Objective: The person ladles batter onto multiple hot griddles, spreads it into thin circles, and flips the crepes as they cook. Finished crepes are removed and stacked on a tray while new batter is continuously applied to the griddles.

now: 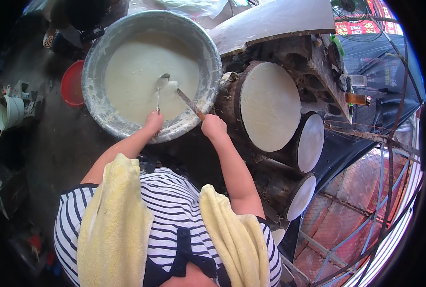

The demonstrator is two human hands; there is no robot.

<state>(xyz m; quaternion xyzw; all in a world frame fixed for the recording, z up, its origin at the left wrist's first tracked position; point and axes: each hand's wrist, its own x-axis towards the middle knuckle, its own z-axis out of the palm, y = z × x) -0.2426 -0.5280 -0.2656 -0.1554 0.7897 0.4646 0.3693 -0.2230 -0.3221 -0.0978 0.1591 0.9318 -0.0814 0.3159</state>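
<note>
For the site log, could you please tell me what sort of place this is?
Probably a small open-air workshop for steamed rice sheets. A big metal basin holds white batter, the left hand holds a spoon in it, and round cloth-topped steamers stand beside it.

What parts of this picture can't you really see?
Head view:
- Ladle bowl: coated in white batter.
- Stick tip: sunk in the batter.
- Right hand grip: fingers curled away from camera.
- Red bowl: partly behind the basin.
- Left side: dark, blurred.
</note>
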